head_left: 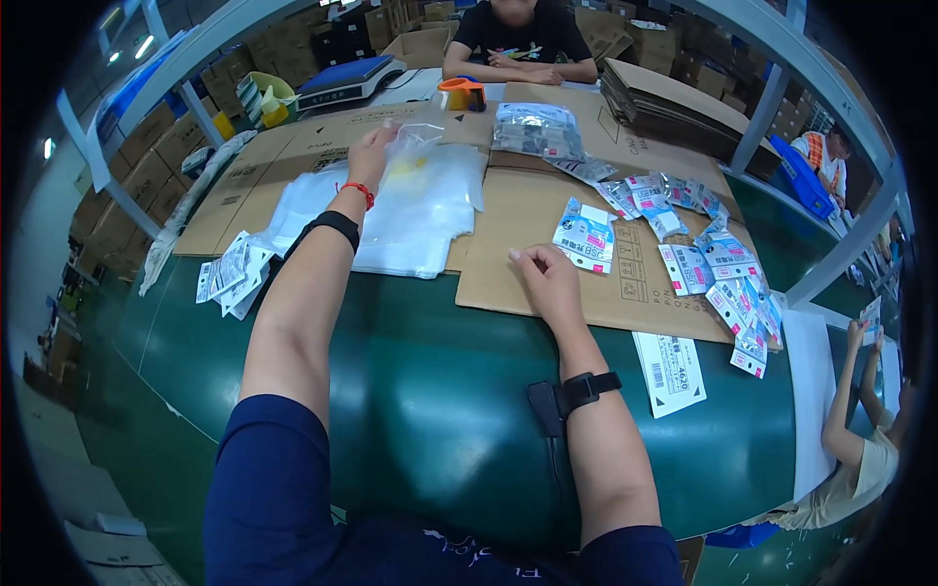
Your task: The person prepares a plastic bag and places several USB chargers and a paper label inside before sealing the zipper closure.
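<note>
My left hand (369,154) reaches far forward, its fingers closed at the edge of a clear plastic bag (418,139). Below it spreads a stack of clear plastic bags (415,230), with a yellowish patch showing through near the top. My right hand (549,281) is over the cardboard sheet (498,220), fingers loosely curled with nothing visible in them. Just beyond it lies a single white, blue and pink packet (584,234). Several similar packets (731,256) lie heaped to the right. A larger clear bag with packed items (535,129) sits farther back.
White printed labels lie at the left (234,275) and right (670,373) on the green table (440,391). An orange tape dispenser (463,95) and a blue-topped scale (350,80) stand at the back. Folded cardboard (674,103) is stacked back right. A person (520,44) sits opposite; others are at right.
</note>
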`<state>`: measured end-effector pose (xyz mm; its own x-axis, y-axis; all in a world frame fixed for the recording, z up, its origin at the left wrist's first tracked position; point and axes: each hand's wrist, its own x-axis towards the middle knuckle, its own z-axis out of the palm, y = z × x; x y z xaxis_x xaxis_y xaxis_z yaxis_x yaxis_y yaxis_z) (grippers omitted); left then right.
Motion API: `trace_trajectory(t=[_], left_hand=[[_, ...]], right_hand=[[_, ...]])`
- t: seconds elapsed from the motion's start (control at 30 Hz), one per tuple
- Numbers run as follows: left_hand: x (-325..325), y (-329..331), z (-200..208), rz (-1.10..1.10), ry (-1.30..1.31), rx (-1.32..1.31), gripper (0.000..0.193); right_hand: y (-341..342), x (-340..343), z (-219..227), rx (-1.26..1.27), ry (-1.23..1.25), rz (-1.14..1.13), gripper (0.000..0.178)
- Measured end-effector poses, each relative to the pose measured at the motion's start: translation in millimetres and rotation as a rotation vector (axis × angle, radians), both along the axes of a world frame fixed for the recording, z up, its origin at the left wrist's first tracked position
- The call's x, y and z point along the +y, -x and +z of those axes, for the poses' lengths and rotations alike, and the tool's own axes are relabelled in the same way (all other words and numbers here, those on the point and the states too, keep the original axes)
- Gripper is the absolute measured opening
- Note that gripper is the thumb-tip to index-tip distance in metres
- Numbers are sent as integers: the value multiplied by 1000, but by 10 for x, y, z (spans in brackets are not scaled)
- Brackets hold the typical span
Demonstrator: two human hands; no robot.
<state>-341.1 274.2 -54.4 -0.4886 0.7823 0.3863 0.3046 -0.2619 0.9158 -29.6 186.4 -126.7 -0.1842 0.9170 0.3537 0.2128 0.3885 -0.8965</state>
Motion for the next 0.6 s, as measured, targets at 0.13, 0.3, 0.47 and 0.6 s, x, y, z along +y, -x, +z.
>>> trace_trajectory(t=[0.13,0.3,0.47,0.6], left_hand=[[-140,-136,-110,-106,32,228,35],[-246,-289,-313,-386,403,704,38],[-185,-108,-126,-203,167,221,42],[-333,-118,331,-230,-27,-226,44]], right_hand=[[-38,-21,4,-13,1,-8,24],[-9,-82,-19,-26,-18,-2,24],[67,-124,-60,-20,-26,16,24],[29,-47,-42,-18,-1,9,24]])
